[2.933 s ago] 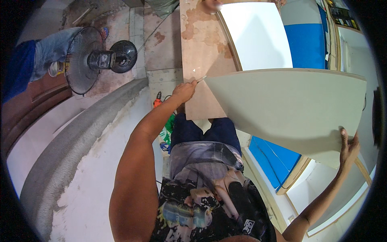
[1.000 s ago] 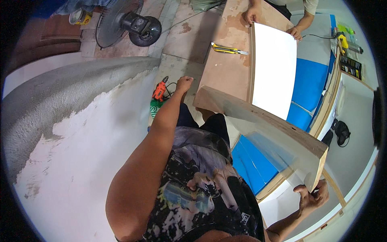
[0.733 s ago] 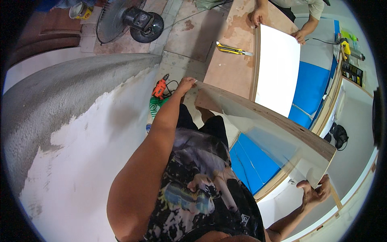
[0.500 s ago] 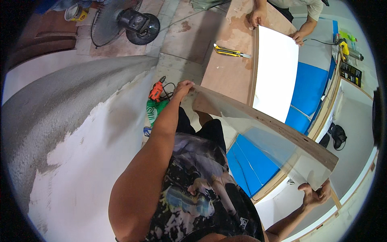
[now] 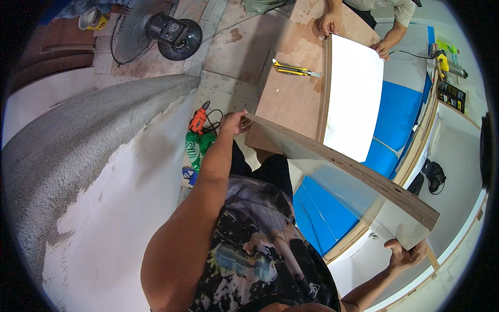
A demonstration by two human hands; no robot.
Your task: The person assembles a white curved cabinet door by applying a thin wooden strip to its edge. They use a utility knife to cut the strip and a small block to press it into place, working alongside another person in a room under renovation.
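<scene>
A long brown wooden strip [image 5: 358, 170], with a clear, film-like sheet [image 5: 332, 179] along its near side, slants across in front of me. At its far left end, the fingers of my left hand [image 5: 234, 123] are closed on the wood. My right hand [image 5: 407, 254] grips the lower right end from below, at the sheet's corner, its thumb on the near side and its fingers partly hidden. Just beyond the strip, a white panel [image 5: 353, 93] lies on a plywood table [image 5: 296, 99]. A co-worker's two hands [image 5: 331, 22] touch that panel's far end.
A yellow utility knife [image 5: 296, 68] rests on the plywood. An orange drill [image 5: 198, 120] and a green bag [image 5: 193, 148] are on the floor at left, near a grey-and-white curved wall [image 5: 125, 171]. A black fan [image 5: 171, 36] stands farther back. Blue sheets [image 5: 322, 208] lie right of my legs.
The strip's right end sits slightly lower and farther right, and its left end slightly lower. Both my hands keep their hold. My view has shifted a little.
</scene>
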